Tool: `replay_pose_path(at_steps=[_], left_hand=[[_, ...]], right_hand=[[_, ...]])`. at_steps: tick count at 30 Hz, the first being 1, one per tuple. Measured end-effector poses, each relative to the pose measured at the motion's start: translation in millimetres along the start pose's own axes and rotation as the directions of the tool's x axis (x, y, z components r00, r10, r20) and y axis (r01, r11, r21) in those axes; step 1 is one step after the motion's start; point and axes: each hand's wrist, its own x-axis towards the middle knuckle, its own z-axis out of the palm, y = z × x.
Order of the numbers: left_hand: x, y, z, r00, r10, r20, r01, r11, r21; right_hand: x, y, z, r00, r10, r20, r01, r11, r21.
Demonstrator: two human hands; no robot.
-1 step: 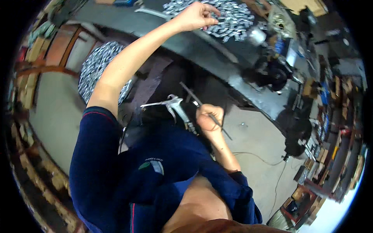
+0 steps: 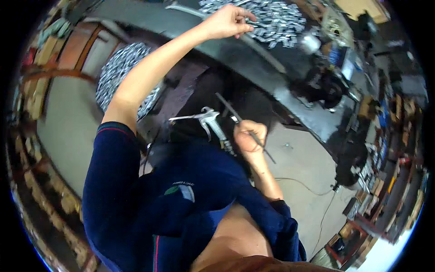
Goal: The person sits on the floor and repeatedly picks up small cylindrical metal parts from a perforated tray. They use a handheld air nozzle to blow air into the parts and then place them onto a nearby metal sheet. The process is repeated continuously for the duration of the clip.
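My left hand [image 2: 228,21] reaches over the workbench [image 2: 199,45] at the left edge of a heap of small metal pieces [image 2: 277,22]. Its thumb and bent fingers are apart, and I see nothing held between them. Lower down, my right hand [image 2: 250,136] is closed around a long thin file [image 2: 226,105], which slants across the fist and sticks out at both ends. A small pale bit shows against the file just above the fingers. Left of this hand, a silver air blow gun [image 2: 212,123] lies in front of my body, its nozzle pointing left.
A round container heaped with similar metal pieces [image 2: 118,68] stands below the bench at left, partly behind my left arm. Dark machinery [image 2: 324,88] sits on the bench at right. Shelves with boxes [image 2: 392,181] line the right side. A cable [image 2: 322,220] runs over the floor.
The bench and heap sit slightly farther right in the view. My left hand is a little farther left relative to the heap. My right hand keeps its hold on the file.
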Motion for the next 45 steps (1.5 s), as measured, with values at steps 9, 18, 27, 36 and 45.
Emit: replay_pose_path(at_steps=[9,18,27,36,45], left_hand=[[-220,-98,-80,0.875,-0.418,-0.245,0.415,0.907,-0.067],[-298,-187,-60,0.668,-0.686,-0.288,0.648,0.346,0.679],[-268,-163,-46,0.459,-0.832,-0.311,0.732,0.156,0.663],[-280,-164,-62,0.637,-0.666,-0.388,0.762,0.467,0.449],[-226,-34,-23,0.896,-0.421,-0.142,0.394,0.9,-0.184]], right_hand=[[8,0,20,0.994,0.088,0.058,-0.091,0.995,0.042],[11,-3,26,0.993,0.112,0.045,-0.112,0.994,-0.003],[7,1,23,0.99,0.137,-0.02,-0.139,0.974,-0.179],[11,4,20,0.998,0.065,0.003,-0.062,0.966,-0.249],[31,-1,28,0.98,0.013,0.196,0.041,0.962,-0.268]])
